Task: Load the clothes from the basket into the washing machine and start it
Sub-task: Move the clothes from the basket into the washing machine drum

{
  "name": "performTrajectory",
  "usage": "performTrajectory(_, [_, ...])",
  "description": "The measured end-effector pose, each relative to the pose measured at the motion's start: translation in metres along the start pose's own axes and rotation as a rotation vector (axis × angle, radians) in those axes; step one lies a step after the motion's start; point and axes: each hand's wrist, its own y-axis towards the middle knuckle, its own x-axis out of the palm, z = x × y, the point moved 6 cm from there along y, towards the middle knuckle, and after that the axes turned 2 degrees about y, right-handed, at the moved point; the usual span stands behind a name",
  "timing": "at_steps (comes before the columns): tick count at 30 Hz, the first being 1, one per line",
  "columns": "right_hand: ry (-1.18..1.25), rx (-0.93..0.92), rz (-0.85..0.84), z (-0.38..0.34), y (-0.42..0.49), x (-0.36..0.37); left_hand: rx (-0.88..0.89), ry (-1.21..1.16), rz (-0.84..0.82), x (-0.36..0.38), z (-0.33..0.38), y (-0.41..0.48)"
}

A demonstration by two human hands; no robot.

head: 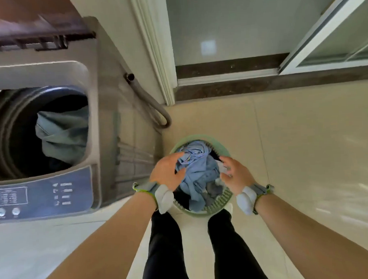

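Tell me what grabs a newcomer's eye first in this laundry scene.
Both hands, left hand and right hand, reach into the green basket on the floor, closing around a blue garment. To the left, the washing machine stands open with a grey-green garment already in its drum.

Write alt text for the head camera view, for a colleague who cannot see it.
Both hands, left and right, reach into a green laundry basket on the tiled floor, closing around a light blue garment on top of the pile. To the left, the top-loading washing machine stands open, a grey-green garment already in its drum.
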Motion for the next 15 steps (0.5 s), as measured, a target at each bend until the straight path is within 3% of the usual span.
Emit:
performTrajectory(3, [-0.002,0.077,-0.051,0.054,0.027,0.025,-0.148,0.000,-0.070,0.057,-0.038,0.027])
performTrajectory(8, [0.036,0.116,-0.102,0.097,0.075,0.066,-0.248,0.007,-0.214,0.121,-0.100,0.057])
performTrajectory(15, [0.214,0.234,-0.064,0.140,0.184,0.132,-0.349,-0.001,-0.233,0.184,-0.176,0.121])
